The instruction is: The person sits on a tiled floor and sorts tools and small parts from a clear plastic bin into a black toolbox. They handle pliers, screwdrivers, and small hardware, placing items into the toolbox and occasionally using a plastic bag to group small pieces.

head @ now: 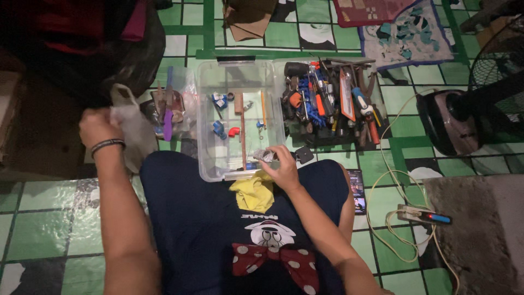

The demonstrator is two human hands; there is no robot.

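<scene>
Down at the centre, the right hand (pixel 284 166) rests on the near rim of a clear bin (pixel 207 117), its fingers closed around a small grey, shiny piece (pixel 266 155); what that piece is I cannot tell, as it is small and partly hidden by the fingers. It sits just inside the bin's corner at about 5 o'clock of the bin. The left hand (pixel 97 127), out at 9 o'clock of the bin and wearing a dark wristband (pixel 107 145), is bunched tight on a pale plastic bag (pixel 134 128), which hangs crumpled and whitish beside the person's knee.

The bin is see-through, rectangular and mostly bare; inside lie a long copper-coloured tube (pixel 242 134) running front to back, a thin orange stick (pixel 263 109), a few blue fittings (pixel 219 101) and a small red elbow (pixel 234 131). A yellow cloth (pixel 254 191) lies crumpled on the lap, touching the bin's near edge at 6 o'clock.

At 3 o'clock of the bin a dark tray (pixel 327 137) holds a dense heap of screwdrivers and pliers with orange, blue and red handles. A purple-handled tool (pixel 168 117) lies at 9 o'clock, just beside the bin. Far right, a fan (pixel 464 120) stands on the green tiled floor (pixel 43 218), and a white cord (pixel 382 191) loops toward a power strip (pixel 423 214).
</scene>
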